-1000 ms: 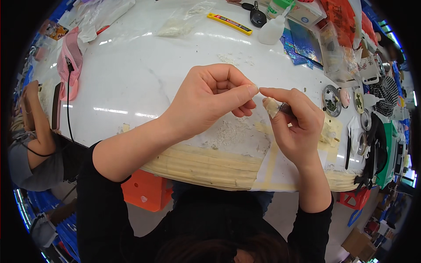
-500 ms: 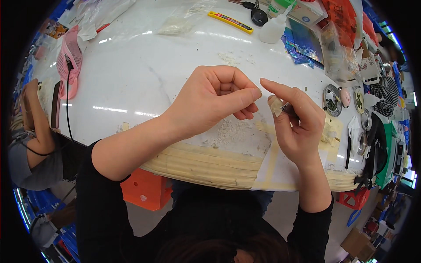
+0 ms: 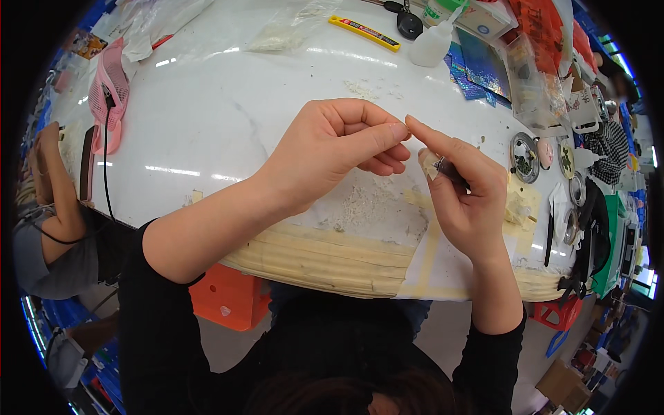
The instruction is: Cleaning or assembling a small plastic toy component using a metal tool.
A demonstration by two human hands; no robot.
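Right hand (image 3: 467, 197): closed around small dark tool (image 3: 449, 168), mostly hidden in fist, long axis pointing up-left, pale tip exposed | Left hand (image 3: 339, 149): thumb and forefinger pinched at right forefinger tip; pinched item too small to identify | White table (image 3: 228, 117): pale crumbs (image 3: 363, 204) under hands | Far edge: yellow utility knife (image 3: 364, 32), white squeeze bottle (image 3: 434, 43).

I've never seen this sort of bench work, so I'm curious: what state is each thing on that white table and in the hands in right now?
Left hand: thumb and forefinger pinched, touching the right forefinger tip.
Right hand: closed around a small dark-tipped pale piece.
Yellow utility knife: lying flat.
White squeeze bottle: tipped on its side.
Round metal tin: open, dark bits inside.
White crumbs: scattered on the white table.
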